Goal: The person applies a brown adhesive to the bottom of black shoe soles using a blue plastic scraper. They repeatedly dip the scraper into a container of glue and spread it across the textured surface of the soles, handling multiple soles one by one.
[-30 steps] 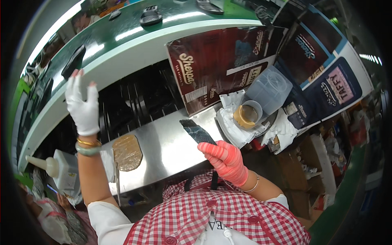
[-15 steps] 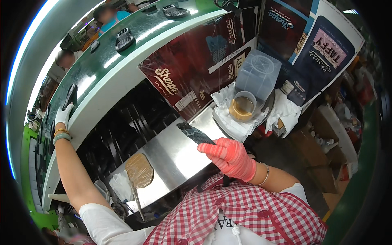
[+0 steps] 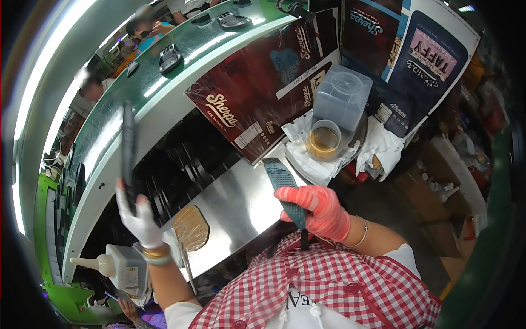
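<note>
My left hand [image 3: 143,223], in a white glove with bare fingertips, grips a long black shoe sole [image 3: 128,151] by its lower end. That sole is smeared by motion and stands nearly upright beside the green conveyor belt [image 3: 104,140]. My right hand [image 3: 323,213], in a pink-red glove, is closed around a dark green rubber sole [image 3: 280,178] with a textured face, tilted above the metal worktop [image 3: 233,200]. Between the hands, a brown oval pad [image 3: 190,228] lies on the worktop.
Black shoe pieces [image 3: 170,59] ride on the belt. A cup of amber liquid [image 3: 323,141] and a clear plastic box [image 3: 342,96] stand on white cloths at the right. A white nozzle bottle [image 3: 125,267] is by my left wrist. Other people sit beyond the belt.
My left hand has lifted the black sole off the belt and come back toward me, to the right. My right hand has turned the green sole more upright, showing its textured face.
</note>
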The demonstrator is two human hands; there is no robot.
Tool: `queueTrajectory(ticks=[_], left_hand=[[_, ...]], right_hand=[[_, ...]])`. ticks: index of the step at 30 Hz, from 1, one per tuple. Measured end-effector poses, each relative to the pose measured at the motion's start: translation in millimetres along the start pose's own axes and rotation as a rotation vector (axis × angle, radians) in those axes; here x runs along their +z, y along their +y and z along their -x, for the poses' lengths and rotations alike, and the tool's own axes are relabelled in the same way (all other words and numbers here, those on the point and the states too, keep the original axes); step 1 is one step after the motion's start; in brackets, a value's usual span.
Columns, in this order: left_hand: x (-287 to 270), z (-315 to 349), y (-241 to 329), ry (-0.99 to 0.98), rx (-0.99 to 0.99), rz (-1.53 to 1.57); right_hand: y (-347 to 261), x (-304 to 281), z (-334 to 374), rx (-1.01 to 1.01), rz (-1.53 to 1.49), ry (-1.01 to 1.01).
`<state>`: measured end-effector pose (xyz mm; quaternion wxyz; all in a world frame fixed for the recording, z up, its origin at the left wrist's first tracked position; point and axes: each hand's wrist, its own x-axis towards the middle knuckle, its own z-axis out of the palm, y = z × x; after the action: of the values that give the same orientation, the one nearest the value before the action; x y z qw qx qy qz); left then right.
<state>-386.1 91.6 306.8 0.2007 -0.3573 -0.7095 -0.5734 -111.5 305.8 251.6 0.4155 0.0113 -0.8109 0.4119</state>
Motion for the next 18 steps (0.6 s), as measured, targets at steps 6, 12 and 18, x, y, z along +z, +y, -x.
queueTrajectory(ticks=[6,12,18], left_hand=[[69,174,-18,-0.457,-0.045,-0.118],[102,207,-24,-0.319,-1.19,0.815],[100,201,-36,-0.485,-1.267,0.956]], right_hand=[[16,-47,4,0.171,0.1,0.26],[39,-88,3,0.64,-0.215,0.562],[63,-106,-10,0.716,-0.14,0.467]])
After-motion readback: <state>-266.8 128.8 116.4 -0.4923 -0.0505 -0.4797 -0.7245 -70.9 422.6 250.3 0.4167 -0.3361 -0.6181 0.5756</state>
